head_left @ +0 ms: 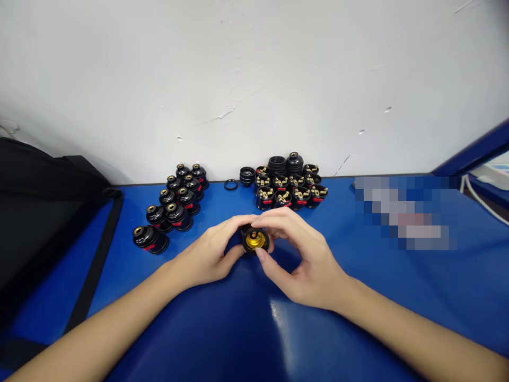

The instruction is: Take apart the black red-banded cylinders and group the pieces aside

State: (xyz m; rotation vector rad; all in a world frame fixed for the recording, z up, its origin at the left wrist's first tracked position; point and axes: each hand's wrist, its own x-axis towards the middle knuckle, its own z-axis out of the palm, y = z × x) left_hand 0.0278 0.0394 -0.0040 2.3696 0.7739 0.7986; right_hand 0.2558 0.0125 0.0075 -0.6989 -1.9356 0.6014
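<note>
Between my two hands is a round black socket (255, 240), its open end facing me and showing a gold-coloured threaded inside. My left hand (217, 245) grips it from the left, thumb below and fingers over the top. My right hand (300, 252) holds it from the right, with the thumb at the lower rim and the fingers behind the top. Behind and to the left stand several black domed sockets (178, 216) with red marks. Behind and to the right are several open black cups (282, 200) with brass contacts inside.
A loose black ring (230, 184) and a threaded black shell (247, 175) lie near the white wall (254, 95). A black bag (43, 201) with a strap sits left on the blue table (342, 329). A pixelated item (405, 215) lies at right.
</note>
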